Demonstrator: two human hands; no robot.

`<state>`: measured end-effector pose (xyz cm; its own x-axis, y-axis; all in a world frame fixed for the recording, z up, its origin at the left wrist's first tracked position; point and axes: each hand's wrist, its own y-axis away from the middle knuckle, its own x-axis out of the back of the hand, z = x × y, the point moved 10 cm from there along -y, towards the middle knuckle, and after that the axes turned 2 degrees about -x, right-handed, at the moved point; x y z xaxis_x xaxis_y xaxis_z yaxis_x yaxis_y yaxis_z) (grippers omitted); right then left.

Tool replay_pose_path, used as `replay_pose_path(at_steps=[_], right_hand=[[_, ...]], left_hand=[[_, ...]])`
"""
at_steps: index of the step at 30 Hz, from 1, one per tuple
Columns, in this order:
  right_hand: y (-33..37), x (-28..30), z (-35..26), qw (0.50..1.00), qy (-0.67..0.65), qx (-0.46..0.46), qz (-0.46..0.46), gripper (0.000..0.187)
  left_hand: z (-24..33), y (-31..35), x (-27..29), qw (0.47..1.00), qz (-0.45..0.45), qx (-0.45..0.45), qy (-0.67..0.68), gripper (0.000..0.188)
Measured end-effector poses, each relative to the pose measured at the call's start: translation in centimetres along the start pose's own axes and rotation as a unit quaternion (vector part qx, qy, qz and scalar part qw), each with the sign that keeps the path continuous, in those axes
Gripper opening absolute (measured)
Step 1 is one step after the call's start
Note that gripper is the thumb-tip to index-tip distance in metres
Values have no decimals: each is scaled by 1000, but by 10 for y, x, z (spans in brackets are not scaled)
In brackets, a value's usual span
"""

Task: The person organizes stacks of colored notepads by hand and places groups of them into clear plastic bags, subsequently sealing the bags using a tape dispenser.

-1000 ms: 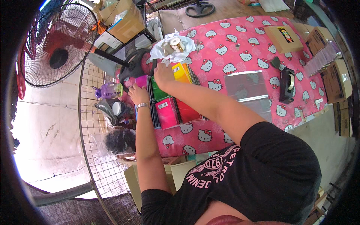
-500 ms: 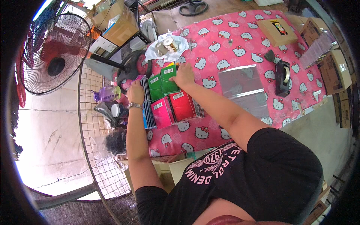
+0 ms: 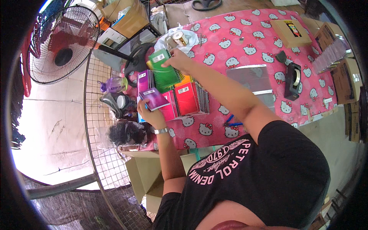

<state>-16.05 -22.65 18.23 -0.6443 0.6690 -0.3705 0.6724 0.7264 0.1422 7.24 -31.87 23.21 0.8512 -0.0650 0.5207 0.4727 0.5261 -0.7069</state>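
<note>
My left hand (image 3: pixel 150 115) grips a small purple notebook (image 3: pixel 155 99) by its near edge, above the left side of the notebook stacks. In my right hand (image 3: pixel 178 62) is a green spiral notebook (image 3: pixel 165 74), pinched near its far right corner and tilted up. Whether more than one green notebook is in that grip, I cannot tell. Below it, red notebooks (image 3: pixel 186 99) lie piled beside a pink notebook (image 3: pixel 168 111), partly covered. Orange notebooks (image 3: pixel 186 80) show behind the red pile. Another stack of purple notebooks (image 3: pixel 143 81) lies at the left.
A pink patterned cloth (image 3: pixel 214 80) covers the table. Clear plastic sheets (image 3: pixel 247 78) and a black tape dispenser (image 3: pixel 293 81) lie to the right. A flat cardboard box (image 3: pixel 289 36) is farther back. At the left stand a purple bottle (image 3: pixel 115 85) and a fan (image 3: pixel 63 46).
My left hand has come nearer with a purple notebook in it. My right hand has lifted the green notebook away from the pile, uncovering orange ones. The view has shifted slightly.
</note>
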Motion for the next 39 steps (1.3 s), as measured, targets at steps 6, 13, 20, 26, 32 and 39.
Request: replay_pose_path(at_steps=[6,13,20,26,32,39], right_hand=[[116,-60,38,950,-187,-177,-175,48],[156,-70,46,921,329,98,-186,57],[118,51,83,852,508,42,123,56],[118,-16,46,937,345,-4,-50,56],[82,-68,66,854,515,74,4,72],[57,-73,83,704,698,80,103,63]], left_hand=[[44,66,11,797,-26,219,562,29],[14,192,-29,576,-170,532,597,46],[-18,238,-7,506,-94,586,626,43],[-47,251,3,519,-38,608,599,48],[-31,218,20,567,8,575,589,50],[-64,258,25,537,22,620,571,44]])
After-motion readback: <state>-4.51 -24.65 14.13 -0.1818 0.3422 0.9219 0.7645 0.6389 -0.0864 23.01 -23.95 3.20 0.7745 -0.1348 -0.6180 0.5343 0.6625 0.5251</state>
